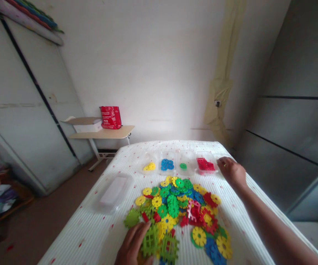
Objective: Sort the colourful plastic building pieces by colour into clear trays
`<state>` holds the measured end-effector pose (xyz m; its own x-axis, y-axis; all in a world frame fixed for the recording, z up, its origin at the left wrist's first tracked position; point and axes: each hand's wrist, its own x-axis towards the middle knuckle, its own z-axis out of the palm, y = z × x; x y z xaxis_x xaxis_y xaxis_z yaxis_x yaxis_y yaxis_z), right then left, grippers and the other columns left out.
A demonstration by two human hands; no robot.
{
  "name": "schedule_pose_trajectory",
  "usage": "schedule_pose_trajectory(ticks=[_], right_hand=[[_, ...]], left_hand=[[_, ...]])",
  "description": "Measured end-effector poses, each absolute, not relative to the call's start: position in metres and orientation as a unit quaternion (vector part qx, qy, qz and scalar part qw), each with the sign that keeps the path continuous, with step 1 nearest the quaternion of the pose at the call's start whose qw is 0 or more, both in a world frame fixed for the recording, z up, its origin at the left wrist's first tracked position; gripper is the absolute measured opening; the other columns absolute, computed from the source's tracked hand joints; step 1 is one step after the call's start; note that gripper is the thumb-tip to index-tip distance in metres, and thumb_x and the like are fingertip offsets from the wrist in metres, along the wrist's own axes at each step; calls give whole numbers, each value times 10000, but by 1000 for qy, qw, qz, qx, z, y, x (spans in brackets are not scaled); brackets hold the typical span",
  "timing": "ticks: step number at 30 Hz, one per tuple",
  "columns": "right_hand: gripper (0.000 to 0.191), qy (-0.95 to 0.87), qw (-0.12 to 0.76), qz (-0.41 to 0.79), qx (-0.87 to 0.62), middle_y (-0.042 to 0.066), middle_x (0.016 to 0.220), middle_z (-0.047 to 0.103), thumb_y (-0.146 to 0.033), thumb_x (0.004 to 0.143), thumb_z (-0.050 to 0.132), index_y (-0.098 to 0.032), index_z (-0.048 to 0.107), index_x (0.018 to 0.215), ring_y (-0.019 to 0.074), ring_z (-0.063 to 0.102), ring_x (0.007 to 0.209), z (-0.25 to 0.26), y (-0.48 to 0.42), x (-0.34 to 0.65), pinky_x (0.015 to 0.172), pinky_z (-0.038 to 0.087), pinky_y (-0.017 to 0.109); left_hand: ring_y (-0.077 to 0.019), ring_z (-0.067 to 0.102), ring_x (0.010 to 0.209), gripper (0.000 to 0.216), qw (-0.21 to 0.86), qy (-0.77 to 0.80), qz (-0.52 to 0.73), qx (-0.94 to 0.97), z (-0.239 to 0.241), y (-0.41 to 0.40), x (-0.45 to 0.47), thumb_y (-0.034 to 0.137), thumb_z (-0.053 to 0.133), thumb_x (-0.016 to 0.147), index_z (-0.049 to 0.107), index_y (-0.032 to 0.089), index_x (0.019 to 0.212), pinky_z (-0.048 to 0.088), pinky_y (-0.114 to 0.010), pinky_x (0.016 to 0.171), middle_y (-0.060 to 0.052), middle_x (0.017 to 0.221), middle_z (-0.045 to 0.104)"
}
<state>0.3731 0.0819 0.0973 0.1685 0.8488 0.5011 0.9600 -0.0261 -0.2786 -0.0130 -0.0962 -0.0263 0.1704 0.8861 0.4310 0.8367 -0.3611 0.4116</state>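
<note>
My left hand [132, 244] rests at the near left edge of a heap of plastic building pieces, fingers stretched and thumb apart, beside green lattice pieces [150, 241]. In the heap are yellow [199, 236], green [173, 206] and blue [215, 253] notched discs, with red and pink pieces [194, 212] among them. My right hand [232, 171] is closed beside the right end of the row of clear containers; whatever its fingers hold is hidden. Next to it, a clear container holds red pieces [205, 164]. The others hold yellow [149, 166], blue [167, 164] and green [183, 166] pieces.
A clear plastic box [114, 193] lies left of the heap on the white ribbed tablecloth [88, 224]. Beyond, a small side table [120, 131] bears a red bag [111, 117] and a white box [88, 127]. Cabinets [23, 73] stand at the left.
</note>
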Motion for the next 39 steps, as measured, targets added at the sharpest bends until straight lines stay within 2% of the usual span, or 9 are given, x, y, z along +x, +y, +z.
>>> schedule_pose_trajectory(ticks=[4,10,12,17,21,24,29,32,39], right_hand=[[315,-752,339,-63,-562,50,706,629,-355,868,387,-174,617,751,129,556,588,87,50,334,557,360,222],[203,-864,270,67,-419,33,781,629,-241,867,415,-190,606,818,129,571,697,84,15,261,630,386,213],[192,-883,248,85,-389,33,805,633,-192,856,423,-194,614,834,128,574,737,84,10,242,654,387,208],[215,-910,191,84,-358,32,821,638,-112,821,435,-197,633,809,133,571,801,87,8,206,691,385,207],[167,-930,147,72,-329,43,870,647,-137,772,508,-201,646,840,159,553,880,80,11,177,734,392,229],[149,-945,116,65,-297,54,924,651,-202,754,557,-189,646,874,180,539,929,67,14,157,787,394,256],[183,-936,63,65,-339,70,913,645,-280,739,575,-172,652,864,203,533,928,58,15,143,836,396,300],[263,-925,62,71,-368,79,964,635,-271,716,581,-169,643,950,204,535,950,61,13,147,889,379,314],[376,-900,57,55,-429,110,1020,610,-375,662,623,-164,634,972,261,518,992,68,7,153,801,439,356]], left_hand=[[-224,547,1128,709,59,568,312,759,-19,-92,-1,106,567,599,482,249,1288,467,-324,944,-61,1236,580],[-268,497,1181,810,119,531,346,764,-11,-92,20,140,643,564,416,261,1332,441,-392,971,-77,1291,538],[-260,527,1146,741,138,525,383,748,-7,-93,22,173,643,602,440,255,1310,473,-370,933,-86,1284,541],[-207,605,976,390,165,586,519,600,1,-88,5,305,524,782,561,207,1158,508,-320,827,-104,1149,612],[-212,600,945,381,165,640,599,453,-2,-79,-24,420,538,767,602,183,1057,487,-325,820,-96,1065,637],[-215,605,917,418,164,649,620,410,-6,-76,-37,466,562,733,617,179,1031,483,-323,801,-87,1006,653],[-203,619,870,366,163,637,611,441,-8,-75,-38,448,557,743,640,180,977,482,-317,793,-84,973,661],[-208,613,891,354,161,638,610,441,-5,-76,-34,447,548,747,647,183,960,478,-323,810,-84,983,661],[-203,607,903,309,167,640,593,459,4,-78,-28,415,526,760,648,188,931,482,-316,798,-73,976,655]])
